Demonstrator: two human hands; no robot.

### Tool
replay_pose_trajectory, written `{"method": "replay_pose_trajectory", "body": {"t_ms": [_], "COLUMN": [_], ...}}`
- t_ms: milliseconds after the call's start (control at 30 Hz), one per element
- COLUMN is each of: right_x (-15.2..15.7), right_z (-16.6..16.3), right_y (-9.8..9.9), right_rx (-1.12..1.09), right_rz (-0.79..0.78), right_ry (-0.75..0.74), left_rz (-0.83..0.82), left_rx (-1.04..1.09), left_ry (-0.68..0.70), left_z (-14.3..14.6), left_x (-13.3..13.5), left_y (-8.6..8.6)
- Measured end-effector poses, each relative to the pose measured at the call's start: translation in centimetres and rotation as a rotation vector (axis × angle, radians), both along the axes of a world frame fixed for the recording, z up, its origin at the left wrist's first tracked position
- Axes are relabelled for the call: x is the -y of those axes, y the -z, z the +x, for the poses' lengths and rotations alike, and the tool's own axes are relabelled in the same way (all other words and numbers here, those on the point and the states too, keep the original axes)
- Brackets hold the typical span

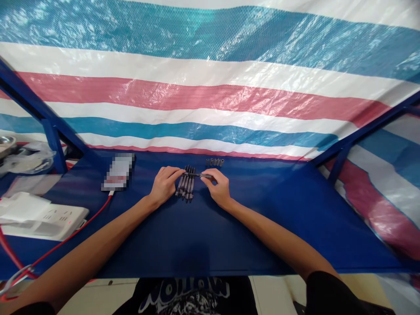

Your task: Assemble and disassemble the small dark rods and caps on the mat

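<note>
A slim dark pen (196,175) is held level between my two hands, above a row of pens. The fingertips of my left hand (164,184) pinch its left end. Thumb and fingers of my right hand (218,186) close around its right end, covering part of it. Below lie several similar dark pens (185,189) side by side on the blue table, clear-barrelled with black ends. Several small grey cylindrical sleeves (215,162) stand in a short row behind my right hand; they look like pen grips.
The blue table (229,245) is bounded by a striped plastic sheet (210,96) and blue frame bars. To the left, a blurred phone-like slab (118,171) is attached to a red cable (95,216). A white power strip (62,216) lies farther left, near plastic bags (29,159).
</note>
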State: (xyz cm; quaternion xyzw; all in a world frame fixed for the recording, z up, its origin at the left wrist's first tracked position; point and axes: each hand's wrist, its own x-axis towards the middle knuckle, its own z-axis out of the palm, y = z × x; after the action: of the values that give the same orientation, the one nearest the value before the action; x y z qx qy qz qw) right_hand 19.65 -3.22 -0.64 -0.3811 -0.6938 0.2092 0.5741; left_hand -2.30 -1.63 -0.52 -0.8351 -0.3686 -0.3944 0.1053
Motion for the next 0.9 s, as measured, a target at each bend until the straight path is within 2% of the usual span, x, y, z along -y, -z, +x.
{"method": "replay_pose_trajectory", "body": {"t_ms": [167,400,567,733,900], "right_x": [0.06,0.08,0.06,-0.38,-0.40], "right_z": [-0.05,-0.03,-0.03,0.11,0.12], "right_y": [0.16,0.08,0.05,0.53,0.51], "right_rx": [-0.005,-0.015,-0.039,-0.205,-0.216], "right_rz": [-0.008,-0.010,-0.107,-0.217,-0.222], "right_ry": [0.022,0.018,0.018,0.010,0.019], "left_rz": [-0.025,-0.043,-0.085,-0.082,-0.108], "left_rx": [0.015,0.045,0.140,0.197,0.197], "left_ry": [0.056,0.065,0.074,0.060,0.052], "left_z": [-0.10,-0.23,-0.08,0.08,0.11], "left_x": [-0.05,-0.11,0.10,0.22,0.18], "left_y": [0.22,0.53,0.35,0.02,-0.09]}}
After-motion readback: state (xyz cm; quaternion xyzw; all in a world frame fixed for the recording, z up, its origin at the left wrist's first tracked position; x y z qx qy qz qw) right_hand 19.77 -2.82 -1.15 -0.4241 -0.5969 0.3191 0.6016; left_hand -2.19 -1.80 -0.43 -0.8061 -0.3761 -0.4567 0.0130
